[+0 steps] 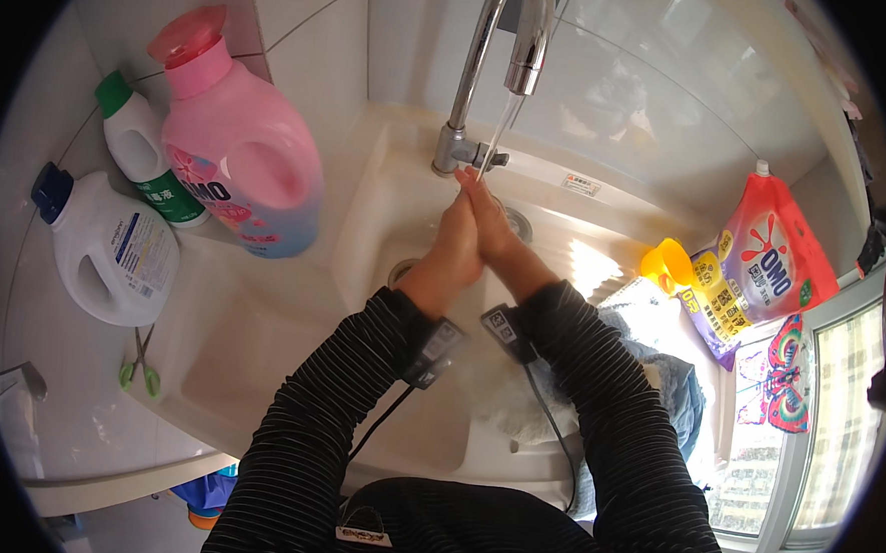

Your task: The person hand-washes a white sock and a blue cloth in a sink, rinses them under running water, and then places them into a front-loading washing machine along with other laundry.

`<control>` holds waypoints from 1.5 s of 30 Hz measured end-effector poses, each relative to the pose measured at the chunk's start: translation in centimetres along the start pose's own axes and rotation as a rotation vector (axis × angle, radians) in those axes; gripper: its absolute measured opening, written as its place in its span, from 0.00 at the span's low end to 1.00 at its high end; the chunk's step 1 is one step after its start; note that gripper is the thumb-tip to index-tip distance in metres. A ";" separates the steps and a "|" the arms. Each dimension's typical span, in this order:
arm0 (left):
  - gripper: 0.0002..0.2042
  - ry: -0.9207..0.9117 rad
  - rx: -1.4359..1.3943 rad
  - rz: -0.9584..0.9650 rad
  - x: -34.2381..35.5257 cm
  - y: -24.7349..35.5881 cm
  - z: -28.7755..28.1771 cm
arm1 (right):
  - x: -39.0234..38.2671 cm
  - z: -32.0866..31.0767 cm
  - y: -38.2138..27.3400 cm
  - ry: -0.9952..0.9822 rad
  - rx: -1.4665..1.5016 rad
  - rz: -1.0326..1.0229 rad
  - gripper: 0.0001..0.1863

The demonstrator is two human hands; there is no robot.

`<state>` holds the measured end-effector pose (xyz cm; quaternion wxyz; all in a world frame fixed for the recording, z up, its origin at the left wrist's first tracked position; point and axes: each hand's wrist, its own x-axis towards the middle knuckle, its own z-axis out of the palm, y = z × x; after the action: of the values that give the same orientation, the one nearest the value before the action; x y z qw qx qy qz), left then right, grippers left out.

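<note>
And here are both hands, right under the tap [527, 69]: the left hand [453, 239] and the right hand [497, 237] lie against each other over the sink [350, 237], fingers straight and aimed at the back wall. Both look flat rather than curled, with nothing gripped that I can see, though the inner faces of the palms are hidden. That angle seems chosen for the flow, since the fingertips sit just where the water stream [498, 134] lands. The forearms slant inward in a narrow V, probably because the basin leaves little room, and the dark sleeves end short of the wrists, which likely helps them stay dry. Look left: the pink bottle [245, 141] stands on the ledge beside two white bottles, perhaps parked there to be within reach yet clear of the splash. On the right, the red pouch [780, 244] and the yellow cup [667, 265] share the sunlit edge, maybe for the same reason. Now the water itself: a thin, clear, slightly slanting ribbon, glassy below the spout and hard to follow past the fingers. The tap is bright chrome, its curved neck rising at the back of the pale basin.
</note>
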<state>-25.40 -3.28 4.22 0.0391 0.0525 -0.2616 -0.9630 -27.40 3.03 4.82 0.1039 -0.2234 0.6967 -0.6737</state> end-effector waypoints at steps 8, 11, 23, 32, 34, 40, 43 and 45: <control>0.26 0.123 0.023 0.031 0.6 0.0 -0.7 | 0.2 0.1 1.0 -0.006 -0.255 -0.069 0.27; 0.25 0.184 -0.040 -0.015 0.3 0.6 -0.8 | -0.7 0.3 1.2 -0.056 -0.528 -0.026 0.26; 0.18 0.153 -0.346 -0.129 -1.2 -1.5 -4.5 | -1.3 -0.4 4.7 -0.053 0.445 0.390 0.10; 0.16 0.235 0.208 -0.102 -2.1 -0.5 -2.0 | -1.2 -0.1 1.9 -0.132 -0.776 -0.017 0.17; 0.17 0.238 0.078 -0.005 -2.0 -0.6 -1.0 | -0.8 0.4 1.1 -0.048 -0.903 0.088 0.20; 0.20 0.334 -0.010 -0.030 -1.8 0.1 -1.0 | -0.6 1.4 1.5 -0.088 -0.235 0.068 0.28; 0.24 0.142 -0.132 -0.092 -1.3 -0.7 -1.0 | -0.4 0.7 2.1 -0.124 -0.440 0.066 0.30; 0.25 0.205 -0.122 -0.084 -1.0 -0.9 -1.0 | -0.1 0.3 2.2 -0.169 -0.430 0.047 0.31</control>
<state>-24.35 -2.93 3.00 0.0282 0.1592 -0.1946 -0.9675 -27.60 2.80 2.64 0.1276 -0.2799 0.8180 -0.4860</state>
